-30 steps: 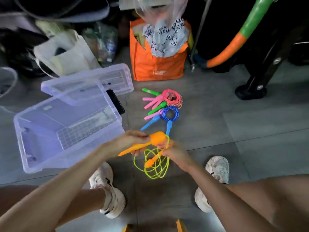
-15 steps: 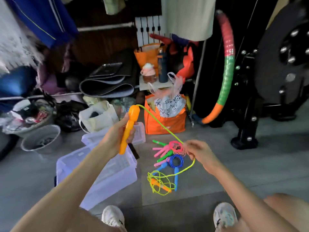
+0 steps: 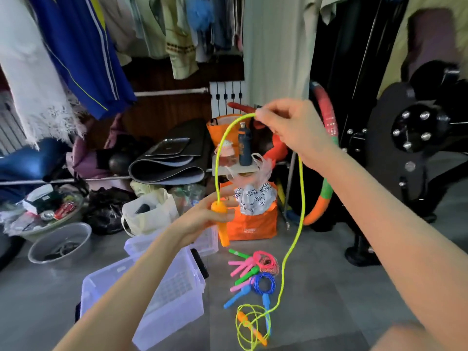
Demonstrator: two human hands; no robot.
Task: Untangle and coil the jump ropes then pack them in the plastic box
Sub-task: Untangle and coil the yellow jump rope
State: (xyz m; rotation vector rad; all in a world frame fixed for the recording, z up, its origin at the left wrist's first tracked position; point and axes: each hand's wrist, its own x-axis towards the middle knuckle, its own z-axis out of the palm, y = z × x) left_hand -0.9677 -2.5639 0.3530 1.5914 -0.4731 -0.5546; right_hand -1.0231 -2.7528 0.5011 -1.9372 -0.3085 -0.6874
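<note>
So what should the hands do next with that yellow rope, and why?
Probably bring the right hand down to the left hand, laying its pinched stretch of yellow cord against the orange handle as a first coil. One arc spans between them; the rest lies loosely looped on the floor with the second handle.

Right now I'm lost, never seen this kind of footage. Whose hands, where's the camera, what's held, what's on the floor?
No machine here: a person works with bare hands, and the one camera sits on their head, looking forward and down. The left hand grips one orange handle of a yellow-green jump rope; the right hand pinches the rope higher up. Its far end lies in loose loops on the floor with the second handle. Beside that lie a pink rope and a blue rope, both coiled. The open plastic box stands on the left.
</note>
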